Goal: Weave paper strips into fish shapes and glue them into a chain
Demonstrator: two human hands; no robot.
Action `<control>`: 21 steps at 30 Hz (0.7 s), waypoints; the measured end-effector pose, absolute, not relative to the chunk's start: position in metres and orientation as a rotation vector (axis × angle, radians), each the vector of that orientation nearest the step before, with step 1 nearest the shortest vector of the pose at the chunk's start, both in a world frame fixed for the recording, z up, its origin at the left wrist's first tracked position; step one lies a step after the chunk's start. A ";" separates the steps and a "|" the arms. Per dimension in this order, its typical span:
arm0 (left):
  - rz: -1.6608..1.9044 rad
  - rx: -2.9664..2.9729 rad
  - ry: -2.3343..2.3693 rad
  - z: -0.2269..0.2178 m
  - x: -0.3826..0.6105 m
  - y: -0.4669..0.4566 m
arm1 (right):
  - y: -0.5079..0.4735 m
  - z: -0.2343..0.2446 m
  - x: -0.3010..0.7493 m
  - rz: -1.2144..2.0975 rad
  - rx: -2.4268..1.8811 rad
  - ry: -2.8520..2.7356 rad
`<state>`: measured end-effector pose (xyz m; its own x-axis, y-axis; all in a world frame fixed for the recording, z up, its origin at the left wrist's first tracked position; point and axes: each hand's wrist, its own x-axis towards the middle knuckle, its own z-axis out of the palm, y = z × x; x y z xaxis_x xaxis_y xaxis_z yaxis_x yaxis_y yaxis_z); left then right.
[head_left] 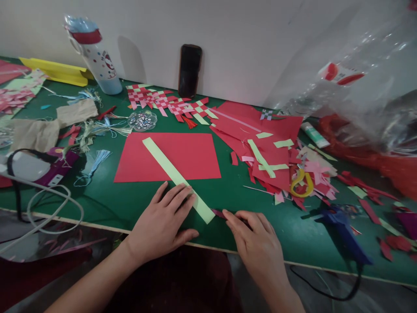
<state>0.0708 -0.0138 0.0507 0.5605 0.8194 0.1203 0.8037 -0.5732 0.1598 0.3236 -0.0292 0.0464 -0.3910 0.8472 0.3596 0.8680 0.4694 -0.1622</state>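
My left hand (164,219) lies flat with fingers spread on the green table (107,198), its fingertips pressing the near part of a long pale-green paper strip (177,178). That strip runs diagonally across a red paper sheet (169,157). My right hand (257,243) rests palm down by the table's front edge. Its fingertips touch a small dark-red paper strip (217,213) next to the green strip's near end.
A stack of red sheets with green strips (260,139), woven red-and-white paper pieces (163,102), yellow scissors (301,182), a blue glue gun (342,226), a glue stick (314,134), a phone (189,70), a bottle (96,56), tassels (94,163), a plastic bag (358,78) and white cord (55,204) surround the work.
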 end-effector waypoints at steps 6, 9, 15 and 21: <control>0.265 2.681 1.405 0.053 0.071 -0.013 | -0.027 0.046 0.326 -0.098 -1.462 -2.327; 0.279 2.681 1.402 0.052 0.071 -0.013 | -0.026 0.046 0.325 -0.071 -1.461 -2.333; 0.343 2.705 1.458 0.048 0.071 -0.015 | -0.023 0.045 0.319 -0.060 -1.424 -2.321; 0.303 2.695 1.465 0.046 0.071 -0.015 | -0.024 0.045 0.322 -0.079 -1.415 -2.315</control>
<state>0.0706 -0.0155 0.0462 0.5293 0.8362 0.1436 0.8246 -0.5469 0.1450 0.3223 -0.0242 0.0450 -0.3909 0.8371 0.3826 0.8612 0.4794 -0.1690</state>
